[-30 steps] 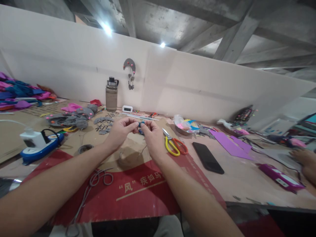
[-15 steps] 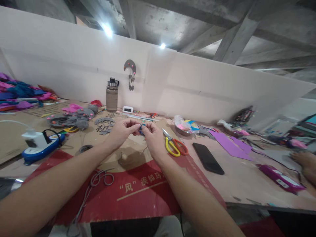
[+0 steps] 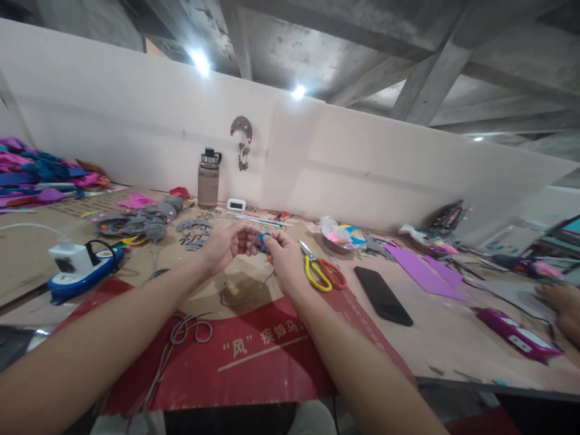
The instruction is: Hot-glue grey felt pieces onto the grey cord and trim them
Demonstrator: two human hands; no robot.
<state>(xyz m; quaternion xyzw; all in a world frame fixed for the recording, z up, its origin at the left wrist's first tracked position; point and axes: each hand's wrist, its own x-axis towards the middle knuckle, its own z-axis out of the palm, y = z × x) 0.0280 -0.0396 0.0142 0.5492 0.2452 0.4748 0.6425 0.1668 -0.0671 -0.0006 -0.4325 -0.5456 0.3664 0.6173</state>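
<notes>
My left hand [image 3: 229, 243] and my right hand [image 3: 283, 257] are held together above the table, fingertips meeting. Between them they pinch a small blue piece [image 3: 263, 237], too small to name. Both hands' fingers are curled in a pinch. A thin dark strand hangs from the piece toward the table. Yellow-and-orange scissors [image 3: 321, 272] lie just right of my right hand. A grey looped cord [image 3: 190, 329] lies on the red printed cardboard [image 3: 254, 356] under my forearms.
A black phone [image 3: 383, 295] lies right of the scissors. A bottle [image 3: 208, 179] stands by the back wall. Grey felt shapes [image 3: 136, 220] and a white-and-blue device [image 3: 79, 269] sit at left. Purple sheets [image 3: 421, 272] and another person's hand [image 3: 562, 305] are at right.
My hands have stayed together on the small blue piece, with the left fingers shifting slightly. The view has tilted a little upward and to the left.
</notes>
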